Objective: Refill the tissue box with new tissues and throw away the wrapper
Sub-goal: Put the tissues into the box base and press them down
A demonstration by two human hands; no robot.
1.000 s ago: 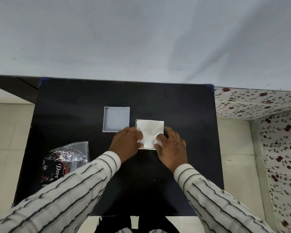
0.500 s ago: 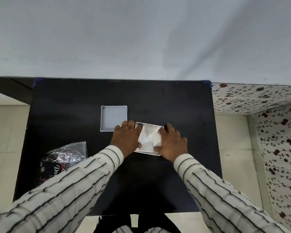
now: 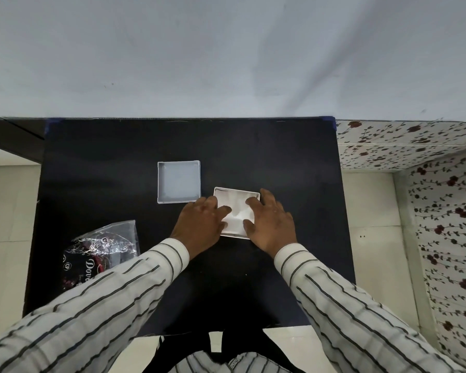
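Observation:
A white square tissue box (image 3: 236,191) sits in the middle of the black table (image 3: 280,157), filled with white tissues (image 3: 237,208). My left hand (image 3: 202,224) lies over the box's left side and my right hand (image 3: 271,222) over its right side, fingers spread flat and pressing on the tissues. The box's empty white lid or tray (image 3: 178,181) lies upside up just to the left rear of the box. A crumpled clear and dark plastic wrapper (image 3: 100,249) rests at the table's left front.
A pale wall rises behind the table. Floral-patterned tiles (image 3: 428,162) run along the right. Light floor tiles show on both sides of the table.
Both hands have flattened and spread over the tissues, pushing them down into the box. The box has turned slightly clockwise on the table.

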